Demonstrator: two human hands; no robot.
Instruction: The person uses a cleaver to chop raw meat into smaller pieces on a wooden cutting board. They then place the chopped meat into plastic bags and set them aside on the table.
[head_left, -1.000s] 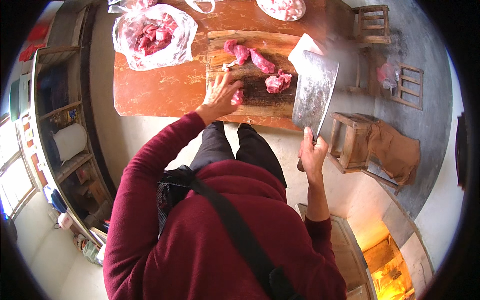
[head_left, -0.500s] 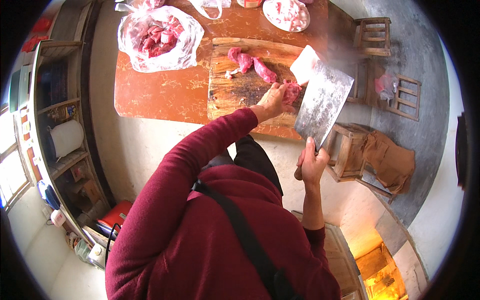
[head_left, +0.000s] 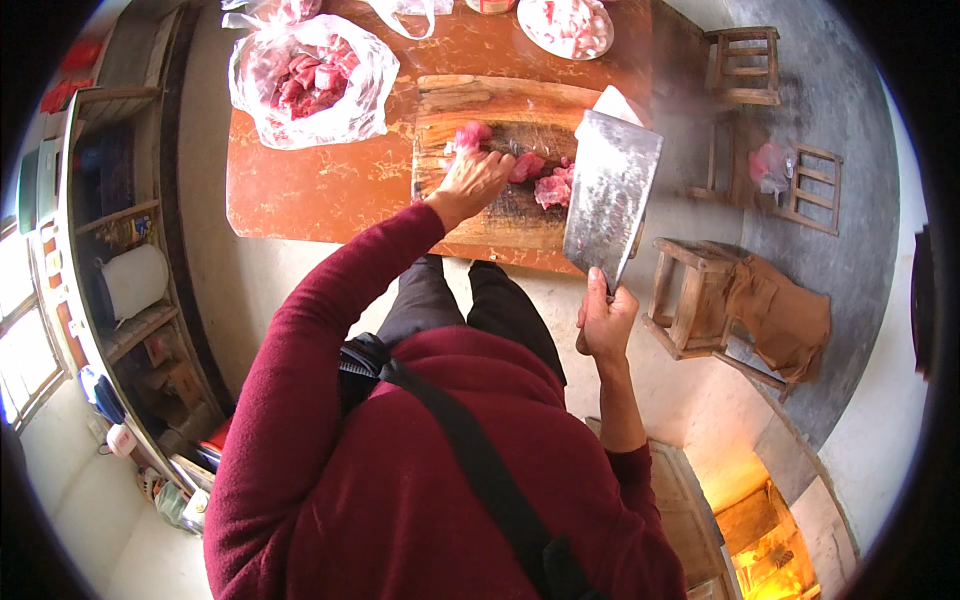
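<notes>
A thick wooden cutting board [head_left: 480,235] lies on the table with raw red meat on it. My left hand [head_left: 472,188] is over the board, its fingers closed on a strip of meat [head_left: 471,137] that shows on both sides of them. Right of it sits a small heap of cut meat [head_left: 554,188]. My right hand [head_left: 608,322] grips the handle of a wide cleaver [head_left: 612,190]. The blade is raised at the board's right edge, apart from the meat. Behind the blade a pale white piece [head_left: 616,104] shows in part; its kind is unclear.
On the brown marbled table [head_left: 300,190], a clear plastic bag of meat chunks [head_left: 315,80] stands at the left. A white plate of pale pink pieces [head_left: 566,28] is at the back. Wooden stools [head_left: 690,300] stand right of the table, one with brown cloth [head_left: 775,320].
My left hand has moved left from the cut meat to the longer strip, which has shifted nearer to me. The cleaver has moved left a little, still in my right hand.
</notes>
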